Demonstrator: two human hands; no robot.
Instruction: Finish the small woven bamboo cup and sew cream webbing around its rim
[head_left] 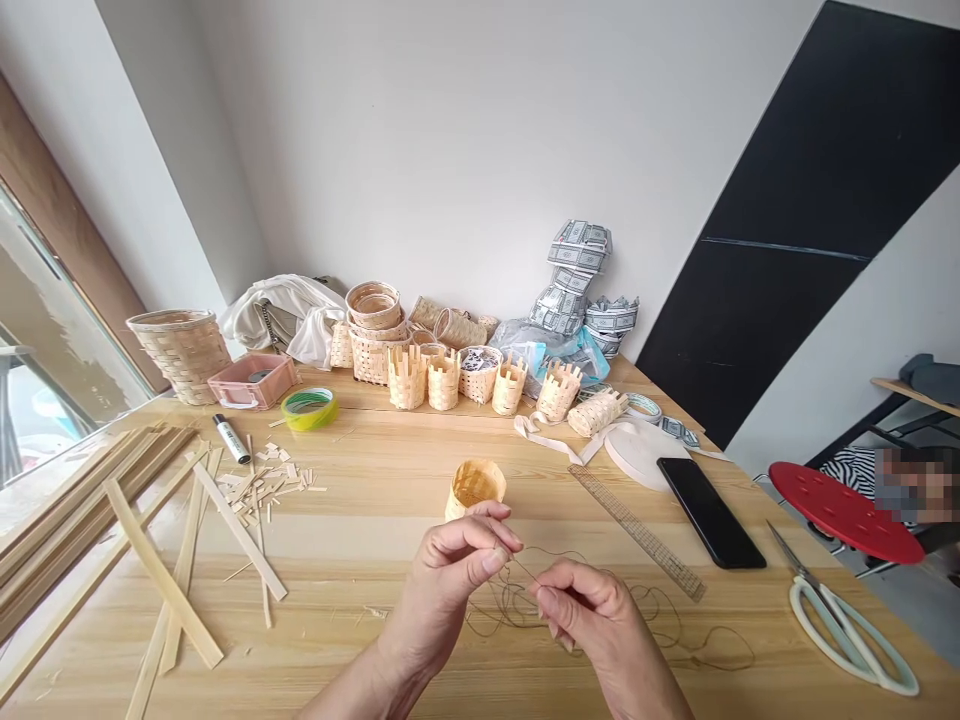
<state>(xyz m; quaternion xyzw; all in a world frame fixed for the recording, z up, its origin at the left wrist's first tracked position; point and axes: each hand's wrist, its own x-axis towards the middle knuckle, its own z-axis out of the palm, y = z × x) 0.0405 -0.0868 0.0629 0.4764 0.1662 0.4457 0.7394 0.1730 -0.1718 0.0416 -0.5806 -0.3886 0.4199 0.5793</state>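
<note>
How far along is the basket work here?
Done: a small woven basket stands on the table, with more baskets lined up behind. In hand: left hand and right hand pinch a thin thread. Left: no thread shows on that basket yet; scissors lie aside.

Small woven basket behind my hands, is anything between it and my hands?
Nothing visible. The small basket stands just beyond the left hand, whose fingers overlap its base in this view. Both that hand and the right hand pinch the thread, whose loose coils lie nearer the person.
</note>
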